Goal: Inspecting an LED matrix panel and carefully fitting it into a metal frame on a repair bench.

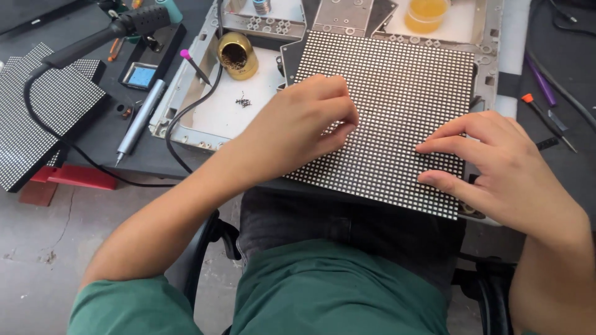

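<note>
The LED matrix panel (397, 105) is lying face up at the near edge of the table (99, 142), its front rim overhanging toward the person's lap so both hands can be reaching it from the chair. The left hand (298, 124) is resting on the panel's left half with fingers curled inward, fingertips pinching at the dotted surface — whether it is gripping anything small I cannot tell. The right hand (496, 167) is lying spread and flat near the panel's right edge, fingers extended and holding nothing, seemingly pressing the panel down to keep it steady. Toward the table's far left are sitting a brass tip-cleaner pot (237, 56), a silver pen-shaped tool (139, 121) and a second panel (43, 111) — all within easy reach.
</note>
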